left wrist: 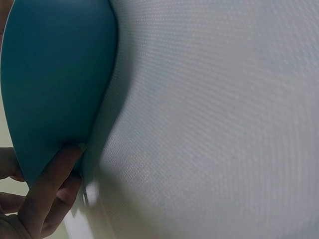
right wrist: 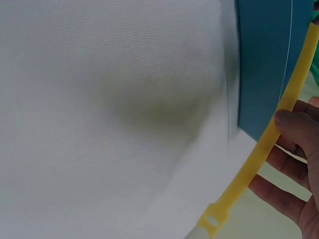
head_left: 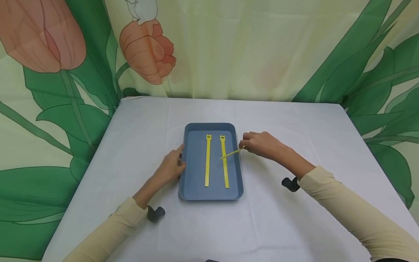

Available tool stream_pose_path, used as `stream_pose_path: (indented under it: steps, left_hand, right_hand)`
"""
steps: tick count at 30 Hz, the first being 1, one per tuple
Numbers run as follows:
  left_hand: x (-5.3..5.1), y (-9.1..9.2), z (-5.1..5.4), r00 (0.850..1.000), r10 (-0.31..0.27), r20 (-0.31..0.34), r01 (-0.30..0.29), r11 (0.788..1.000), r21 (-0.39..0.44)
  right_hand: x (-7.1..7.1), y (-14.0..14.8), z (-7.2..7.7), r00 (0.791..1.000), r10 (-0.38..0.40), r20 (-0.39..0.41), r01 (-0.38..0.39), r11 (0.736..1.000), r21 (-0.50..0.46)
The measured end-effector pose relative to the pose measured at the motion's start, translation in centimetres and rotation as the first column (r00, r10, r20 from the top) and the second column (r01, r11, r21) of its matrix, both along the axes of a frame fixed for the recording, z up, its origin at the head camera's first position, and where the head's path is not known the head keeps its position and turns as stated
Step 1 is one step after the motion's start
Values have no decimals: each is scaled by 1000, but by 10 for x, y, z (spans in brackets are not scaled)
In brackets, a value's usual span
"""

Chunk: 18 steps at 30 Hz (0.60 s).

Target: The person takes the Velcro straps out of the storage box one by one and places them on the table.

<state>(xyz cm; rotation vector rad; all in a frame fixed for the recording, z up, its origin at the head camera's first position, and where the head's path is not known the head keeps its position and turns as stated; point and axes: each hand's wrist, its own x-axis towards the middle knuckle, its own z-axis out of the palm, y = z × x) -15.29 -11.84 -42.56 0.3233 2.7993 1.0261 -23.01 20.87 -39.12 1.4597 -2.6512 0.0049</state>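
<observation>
- Backdrop: pale yellow-green curtain (head_left: 229,51) printed with large green leaves and orange-pink flowers.
- Worktop (head_left: 209,229): covered in white cloth, standing before the curtain.
- Tray (head_left: 194,163): one, blue-grey, rectangular with rounded corners and raised walls; on the worktop, long sides running away from the person.
- Left-hand strip (head_left: 207,160): yellow, flat, slotted head at the far end; lying lengthwise in the tray.
- Right-hand strip (head_left: 226,174): matching, slightly slanted, beside the first and apart from it.
- Held strip (right wrist: 249,169): yellow, slotted at one end; slants across the tray's right rim, tip above the right-hand strip; contact between them cannot be told.
- Right hand (head_left: 260,143): just beyond the tray's right side; thumb and fingers pinch the held strip.
- Left hand (head_left: 170,166): at the tray's left side; fingers somewhat apart, resting against the outer wall.
- Sleeves (head_left: 347,207): two, beige, a black device near each cuff.
</observation>
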Motion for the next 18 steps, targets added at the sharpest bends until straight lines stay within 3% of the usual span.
stream_pose_path:
  steps: [6,18]
  left_hand:
    - [0,1,1,1000,0,10,0,1000,3]
    - [0,2,3,999,7,37,-7,1000,-2]
  right_hand:
    - [2,9,-2,999,-34,-1,34,999,-3]
    - [6,22,-3,988,-138,74,138,990,-4]
